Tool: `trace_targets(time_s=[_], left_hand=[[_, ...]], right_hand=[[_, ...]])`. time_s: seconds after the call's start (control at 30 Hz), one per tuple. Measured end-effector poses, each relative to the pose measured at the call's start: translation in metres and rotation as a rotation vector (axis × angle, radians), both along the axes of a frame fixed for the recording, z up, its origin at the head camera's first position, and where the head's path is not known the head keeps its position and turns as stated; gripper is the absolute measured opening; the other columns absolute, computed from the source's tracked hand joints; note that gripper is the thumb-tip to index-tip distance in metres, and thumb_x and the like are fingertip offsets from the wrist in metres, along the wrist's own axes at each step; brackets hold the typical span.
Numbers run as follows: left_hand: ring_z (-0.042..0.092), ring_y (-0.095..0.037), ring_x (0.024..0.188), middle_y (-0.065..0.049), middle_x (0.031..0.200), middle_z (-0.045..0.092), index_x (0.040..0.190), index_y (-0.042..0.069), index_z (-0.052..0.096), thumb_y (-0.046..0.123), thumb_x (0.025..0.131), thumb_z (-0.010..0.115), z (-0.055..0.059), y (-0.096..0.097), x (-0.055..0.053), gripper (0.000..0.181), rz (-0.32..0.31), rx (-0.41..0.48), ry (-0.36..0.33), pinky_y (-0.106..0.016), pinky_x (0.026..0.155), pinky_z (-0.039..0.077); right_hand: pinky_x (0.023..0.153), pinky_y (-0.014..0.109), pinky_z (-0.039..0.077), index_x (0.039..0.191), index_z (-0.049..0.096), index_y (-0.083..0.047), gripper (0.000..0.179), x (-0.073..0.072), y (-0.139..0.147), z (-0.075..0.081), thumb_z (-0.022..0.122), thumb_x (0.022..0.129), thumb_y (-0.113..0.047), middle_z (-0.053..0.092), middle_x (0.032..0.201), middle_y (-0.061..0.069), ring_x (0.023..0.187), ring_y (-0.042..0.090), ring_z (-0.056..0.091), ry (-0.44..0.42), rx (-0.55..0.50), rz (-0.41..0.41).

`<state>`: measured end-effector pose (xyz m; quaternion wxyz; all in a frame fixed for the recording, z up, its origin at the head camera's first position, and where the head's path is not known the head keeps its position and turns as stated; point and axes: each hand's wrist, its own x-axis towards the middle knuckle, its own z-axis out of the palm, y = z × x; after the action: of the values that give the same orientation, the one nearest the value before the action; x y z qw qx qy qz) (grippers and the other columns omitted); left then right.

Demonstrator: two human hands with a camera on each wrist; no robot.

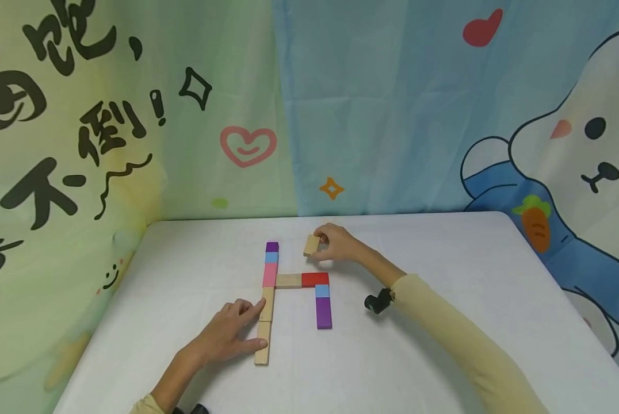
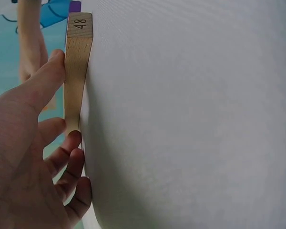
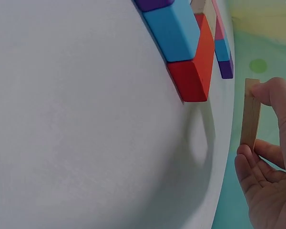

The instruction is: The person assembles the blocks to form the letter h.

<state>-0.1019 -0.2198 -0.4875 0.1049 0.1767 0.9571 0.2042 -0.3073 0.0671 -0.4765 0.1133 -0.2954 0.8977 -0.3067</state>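
My right hand (image 1: 340,244) pinches a plain wooden block (image 1: 312,245) between thumb and fingers, beyond the laid-out blocks. The right wrist view shows the same wooden block (image 3: 250,114) raised off the table. My left hand (image 1: 226,333) touches the left column, thumb on the nearest wooden block (image 1: 262,352) and forefinger on the wooden block (image 1: 266,305) beyond it. In the left wrist view, a block end is marked 48 (image 2: 80,24). Farther along that column lie a pink block (image 1: 270,275), a light blue block (image 1: 271,257) and a purple block (image 1: 272,246).
From the column a wooden block (image 1: 289,281) and a red block (image 1: 314,279) run rightward. A blue block (image 1: 322,291) and a long purple block (image 1: 324,313) extend from the red one toward me. Behind the white table (image 1: 418,356) hangs a printed curtain (image 1: 382,103).
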Motion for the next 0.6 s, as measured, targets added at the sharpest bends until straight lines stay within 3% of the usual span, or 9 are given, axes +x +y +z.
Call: trace_targets(time_s=[0.3,0.6], left_hand=[[0.042,-0.013,0.100,-0.003,0.122,0.051,0.150,0.021,0.039,0.062,0.082,0.064,-0.001,0.000,-0.001,0.083,-0.001,-0.002,-0.004,-0.034,0.082,0.039],[0.042,-0.014,0.102,-0.003,0.123,0.051,0.150,0.023,0.037,0.063,0.081,0.064,-0.002,0.000,-0.003,0.084,0.012,-0.022,-0.023,-0.034,0.083,0.039]], right_hand=[[0.088,0.033,0.048,0.122,0.057,0.001,0.057,0.011,0.003,0.001,0.075,0.079,-0.032,0.060,0.111,0.011,0.099,0.020,0.055,0.010,-0.014,0.021],[0.086,0.031,0.049,0.119,0.059,0.000,0.054,0.039,0.013,0.002,0.076,0.079,-0.030,0.061,0.110,0.011,0.097,0.019,0.057,0.046,-0.059,0.095]])
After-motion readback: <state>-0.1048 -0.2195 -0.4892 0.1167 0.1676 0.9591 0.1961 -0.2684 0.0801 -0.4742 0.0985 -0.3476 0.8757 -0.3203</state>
